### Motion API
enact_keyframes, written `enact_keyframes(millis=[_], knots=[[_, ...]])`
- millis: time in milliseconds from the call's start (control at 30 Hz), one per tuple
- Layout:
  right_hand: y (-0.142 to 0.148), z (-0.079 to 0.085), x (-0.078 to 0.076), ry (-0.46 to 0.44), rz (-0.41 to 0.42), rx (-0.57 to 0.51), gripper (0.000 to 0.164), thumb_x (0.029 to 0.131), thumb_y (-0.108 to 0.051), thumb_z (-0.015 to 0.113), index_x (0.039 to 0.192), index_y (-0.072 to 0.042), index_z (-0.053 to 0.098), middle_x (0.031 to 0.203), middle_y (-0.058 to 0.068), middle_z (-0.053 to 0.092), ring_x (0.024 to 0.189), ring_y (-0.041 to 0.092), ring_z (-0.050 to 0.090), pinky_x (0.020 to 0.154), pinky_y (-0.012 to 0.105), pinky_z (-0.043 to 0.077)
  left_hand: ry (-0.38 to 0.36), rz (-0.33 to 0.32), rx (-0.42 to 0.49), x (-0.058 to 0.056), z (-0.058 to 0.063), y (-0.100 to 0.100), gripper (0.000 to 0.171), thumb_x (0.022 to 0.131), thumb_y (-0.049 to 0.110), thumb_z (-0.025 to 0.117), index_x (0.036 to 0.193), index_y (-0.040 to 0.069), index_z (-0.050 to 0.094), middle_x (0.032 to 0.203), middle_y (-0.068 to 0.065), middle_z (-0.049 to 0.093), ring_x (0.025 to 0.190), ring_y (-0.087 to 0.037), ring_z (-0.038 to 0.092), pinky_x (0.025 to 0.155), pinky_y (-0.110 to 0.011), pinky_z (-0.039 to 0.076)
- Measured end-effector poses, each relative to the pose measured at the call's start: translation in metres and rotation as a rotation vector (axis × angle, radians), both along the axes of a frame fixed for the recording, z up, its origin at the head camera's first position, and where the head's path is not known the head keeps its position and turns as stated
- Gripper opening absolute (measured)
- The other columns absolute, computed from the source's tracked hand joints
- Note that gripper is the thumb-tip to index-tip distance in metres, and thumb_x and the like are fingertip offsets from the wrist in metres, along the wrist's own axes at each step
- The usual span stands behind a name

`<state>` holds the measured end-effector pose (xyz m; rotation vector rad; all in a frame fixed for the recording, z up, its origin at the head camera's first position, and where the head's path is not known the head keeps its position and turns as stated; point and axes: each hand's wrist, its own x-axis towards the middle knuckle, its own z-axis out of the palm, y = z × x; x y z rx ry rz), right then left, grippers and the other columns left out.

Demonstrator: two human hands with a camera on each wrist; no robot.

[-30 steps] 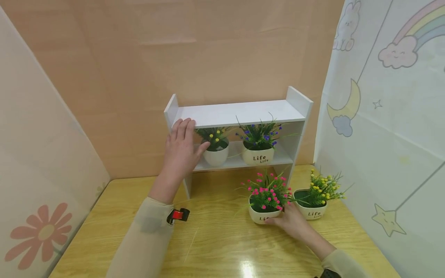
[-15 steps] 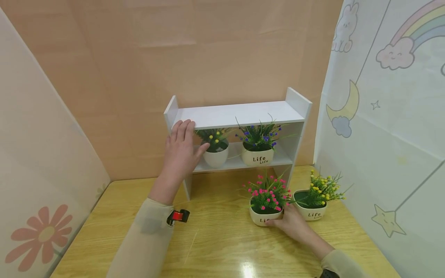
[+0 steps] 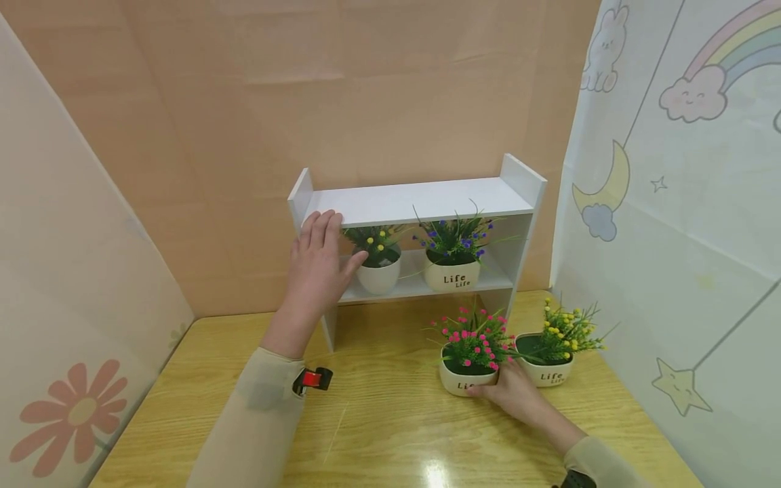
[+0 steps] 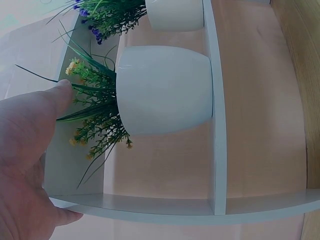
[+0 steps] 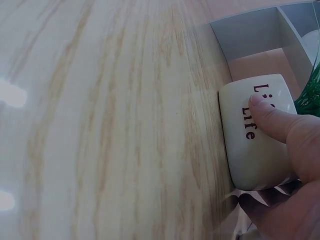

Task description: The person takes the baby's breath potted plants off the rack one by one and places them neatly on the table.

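My left hand (image 3: 317,268) rests on the top left corner of a white two-tier shelf (image 3: 421,200), fingers straight over the upper board and thumb held apart. In the left wrist view the thumb overlaps leaves of a white potted plant with yellow flowers (image 4: 165,90), standing on the middle board. Lower right, my right hand (image 3: 515,393) grips a cream flowerpot with pink flowers (image 3: 454,381) that stands upright on the table. Its thumb presses the lettered front in the right wrist view, while the other fingers (image 5: 255,207) reach around the side, partly hidden.
A pot with blue-purple flowers (image 3: 451,274) stands on the middle board at right. Just right of my right hand is another cream pot, yellow-flowered (image 3: 552,373), on the wooden table (image 3: 390,427). Papered walls enclose the table at the back and both sides.
The pink-flowered pot has shifted slightly to the right in my right hand's grip, toward the yellow-flowered pot. My left hand stays at the shelf corner.
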<state>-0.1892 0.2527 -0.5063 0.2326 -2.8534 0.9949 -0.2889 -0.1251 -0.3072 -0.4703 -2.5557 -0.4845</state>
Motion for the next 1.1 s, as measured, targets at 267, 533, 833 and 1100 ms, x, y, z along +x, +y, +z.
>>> enact_keyframes(millis=[267, 533, 833, 1100], knots=[[0.001, 0.0, -0.001, -0.003, -0.002, -0.025, 0.091, 0.083, -0.039, 0.099, 0.148, 0.01, 0.06, 0.139, 0.028, 0.07, 0.136, 0.056, 0.055, 0.119, 0.069, 0.038, 0.01, -0.001, -0.002, -0.001, -0.001, 0.0, 0.085, 0.108, 0.051, 0.07, 0.167, 0.008, 0.027, 0.173, -0.014, 0.027, 0.165, -0.038, 0.013, 0.128, -0.068, 0.024], [0.002, -0.001, -0.002, 0.009, 0.007, -0.034, 0.097, 0.083, -0.04, 0.099, 0.154, 0.008, 0.053, 0.146, 0.03, 0.065, 0.139, 0.055, 0.054, 0.12, 0.068, 0.038, 0.008, 0.006, -0.002, -0.001, -0.001, 0.0, 0.084, 0.108, 0.051, 0.07, 0.167, 0.008, 0.028, 0.173, -0.014, 0.028, 0.165, -0.037, 0.013, 0.128, -0.066, 0.024], [0.005, 0.003, 0.005, -0.043, -0.004, -0.012, 0.107, 0.084, -0.047, 0.097, 0.164, 0.002, 0.046, 0.156, 0.036, 0.053, 0.147, 0.065, 0.041, 0.121, 0.076, 0.03, 0.012, 0.009, -0.007, -0.001, 0.0, 0.0, 0.084, 0.109, 0.05, 0.07, 0.167, 0.008, 0.027, 0.173, -0.014, 0.028, 0.165, -0.038, 0.013, 0.128, -0.065, 0.024], [0.007, 0.016, 0.016, -0.173, -0.039, -0.121, 0.113, 0.09, -0.044, 0.094, 0.163, 0.015, 0.032, 0.16, 0.046, 0.039, 0.148, 0.061, 0.044, 0.12, 0.069, 0.037, 0.004, 0.009, -0.014, -0.001, 0.0, -0.001, 0.085, 0.109, 0.051, 0.069, 0.168, 0.008, 0.026, 0.174, -0.014, 0.026, 0.165, -0.037, 0.011, 0.128, -0.066, 0.024]])
